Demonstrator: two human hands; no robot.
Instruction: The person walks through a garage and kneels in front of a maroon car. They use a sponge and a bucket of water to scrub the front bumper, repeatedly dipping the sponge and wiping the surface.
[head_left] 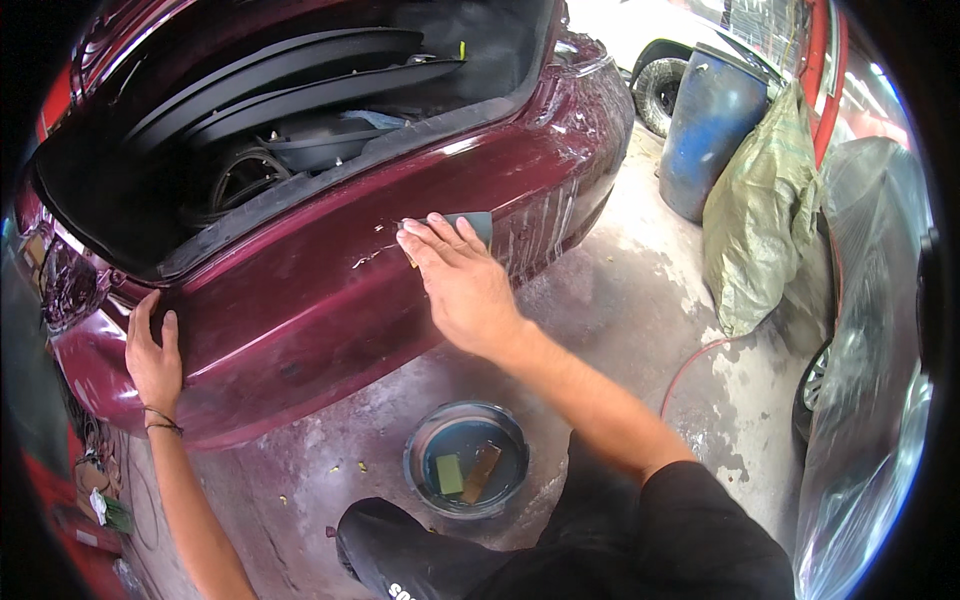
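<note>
A dark red car bumper (290,300) stretches across the view below the open boot. Flat against its upper face, my right hand (455,280) presses a dark grey sheet of sandpaper (478,225), gripping it under the fingers. Wet streaks show on the paint near the sheet and farther right. My left hand (153,355) rests on the bumper's left end by the tail-light opening, fingers apart and holding nothing. Under the bumper, near my legs, a round bucket (412,470) of water contains a green block (449,474) and a brown block (482,474).
Black trim pieces (290,70) lie inside the boot. At the right stand a blue barrel (710,130), a pale green sack (765,215) and a plastic-covered car (870,330). A thin red hose (685,375) crosses the stained concrete floor (640,310).
</note>
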